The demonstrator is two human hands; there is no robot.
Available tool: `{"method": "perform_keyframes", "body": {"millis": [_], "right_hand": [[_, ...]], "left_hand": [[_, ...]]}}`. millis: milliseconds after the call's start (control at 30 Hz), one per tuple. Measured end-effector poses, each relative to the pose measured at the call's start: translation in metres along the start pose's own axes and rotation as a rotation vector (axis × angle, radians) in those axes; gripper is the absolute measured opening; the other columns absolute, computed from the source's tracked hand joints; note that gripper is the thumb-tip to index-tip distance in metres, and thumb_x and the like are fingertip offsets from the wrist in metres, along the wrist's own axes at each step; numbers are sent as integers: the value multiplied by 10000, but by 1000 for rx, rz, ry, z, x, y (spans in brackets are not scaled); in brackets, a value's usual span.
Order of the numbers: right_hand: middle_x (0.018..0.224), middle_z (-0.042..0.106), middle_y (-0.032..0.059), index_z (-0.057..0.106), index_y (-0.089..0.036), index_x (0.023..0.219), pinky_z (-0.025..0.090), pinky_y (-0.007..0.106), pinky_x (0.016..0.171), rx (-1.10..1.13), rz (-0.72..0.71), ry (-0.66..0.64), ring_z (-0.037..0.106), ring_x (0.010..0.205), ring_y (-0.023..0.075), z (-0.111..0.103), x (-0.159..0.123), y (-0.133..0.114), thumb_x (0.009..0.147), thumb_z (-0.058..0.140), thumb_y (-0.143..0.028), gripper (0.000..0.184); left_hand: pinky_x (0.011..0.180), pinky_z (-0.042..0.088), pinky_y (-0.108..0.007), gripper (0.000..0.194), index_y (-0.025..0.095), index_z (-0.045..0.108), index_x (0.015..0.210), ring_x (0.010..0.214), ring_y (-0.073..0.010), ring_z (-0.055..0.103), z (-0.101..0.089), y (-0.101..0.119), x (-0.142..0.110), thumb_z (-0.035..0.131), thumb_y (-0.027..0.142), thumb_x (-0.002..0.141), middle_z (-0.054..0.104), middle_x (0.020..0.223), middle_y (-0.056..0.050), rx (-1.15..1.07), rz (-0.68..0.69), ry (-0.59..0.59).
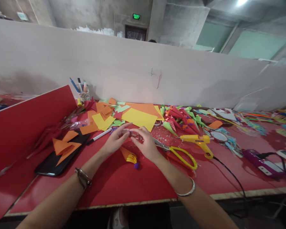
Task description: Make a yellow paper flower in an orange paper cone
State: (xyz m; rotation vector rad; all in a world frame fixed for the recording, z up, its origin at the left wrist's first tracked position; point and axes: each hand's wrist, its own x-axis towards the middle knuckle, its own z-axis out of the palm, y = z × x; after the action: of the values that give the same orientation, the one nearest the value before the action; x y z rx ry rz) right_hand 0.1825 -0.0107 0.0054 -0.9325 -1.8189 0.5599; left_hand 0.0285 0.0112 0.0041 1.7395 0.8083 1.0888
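Observation:
My left hand (118, 139) and my right hand (145, 142) meet above the red table, their fingertips pinched together. A small purplish bit shows between them, too small to make out. Just below my hands lies an orange paper cone (125, 153) with a yellow looped-paper end and a purple pom-pom (136, 165). Beside my right hand, scissors (184, 156) with yellow handles rest on the table. Farther right lies a yellow hot glue gun (195, 139), its nozzle facing left. A white marker (102, 135) is left of my left hand.
Yellow paper (140, 118) and orange scraps lie toward the back, next to a pile of red and green paper cones (181, 118). At left, a black tray (54, 163) bears folded orange paper. A purple power strip (262, 163) stands right; a white partition (133, 70) rises behind.

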Motion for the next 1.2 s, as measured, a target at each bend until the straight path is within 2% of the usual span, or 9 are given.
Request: {"method": "perform_keyframes", "body": {"millis": [133,300,433,533,633,733,933,1033,1200], "right_hand": [[792,478,10,616,-243,916,429,251,603,-24,21,0,477,680,125,3,-1,1,767,530,-188,180],[866,544,35,621,-237,904,464,253,615,84,54,27,536,790,152,0,0,2,793,496,-225,167],[898,589,41,622,-228,900,472,306,739,131,137,116,551,846,168,0,2,11,777,489,-223,181],[825,596,29,588,-202,915,495,291,676,290,296,193,571,720,145,1,4,17,742,523,-268,196],[741,592,13,570,-177,852,498,276,636,390,364,241,570,632,127,0,6,19,715,549,-305,189],[731,612,19,590,-166,814,495,284,664,379,365,275,578,636,130,-4,7,19,712,555,-313,182],[925,647,58,640,-176,856,468,326,818,358,349,308,595,856,175,-3,7,23,694,582,-284,203],[912,650,58,636,-175,855,472,337,820,391,362,326,600,849,177,-3,7,21,694,584,-291,204],[875,635,52,583,-173,926,489,328,781,449,340,473,604,792,156,-8,9,15,712,571,-292,245]], "left_hand": [[792,452,-298,342,167,526,1104,966,-206,550,4,3,-1,470,336,813,597,1073,-88,135,25,-31],[766,452,-306,352,168,505,1105,846,-183,574,-6,6,-1,394,375,843,624,927,-76,237,12,-31],[944,337,-397,579,223,423,1216,1114,-248,415,-20,7,-1,608,397,696,472,1206,-93,487,134,-200],[994,259,-452,810,247,318,1301,1203,-285,298,-24,4,-2,679,439,602,354,1303,-103,587,141,-360],[998,244,-460,748,265,418,1244,1217,-304,275,-25,0,-4,685,477,577,371,1279,-94,648,110,-500],[979,285,-429,596,277,545,1120,1175,-292,347,-26,0,-5,694,464,574,446,1208,-78,646,96,-566],[902,369,-329,391,253,641,929,1028,-226,496,-26,4,-5,704,414,578,557,1082,-62,541,84,-590],[799,412,-290,327,210,617,886,900,-197,549,-25,3,-5,668,399,623,595,981,-57,497,38,-573],[664,404,-273,338,169,515,881,764,-184,534,-23,-1,-2,614,406,661,572,864,-40,568,-65,-298]]}}
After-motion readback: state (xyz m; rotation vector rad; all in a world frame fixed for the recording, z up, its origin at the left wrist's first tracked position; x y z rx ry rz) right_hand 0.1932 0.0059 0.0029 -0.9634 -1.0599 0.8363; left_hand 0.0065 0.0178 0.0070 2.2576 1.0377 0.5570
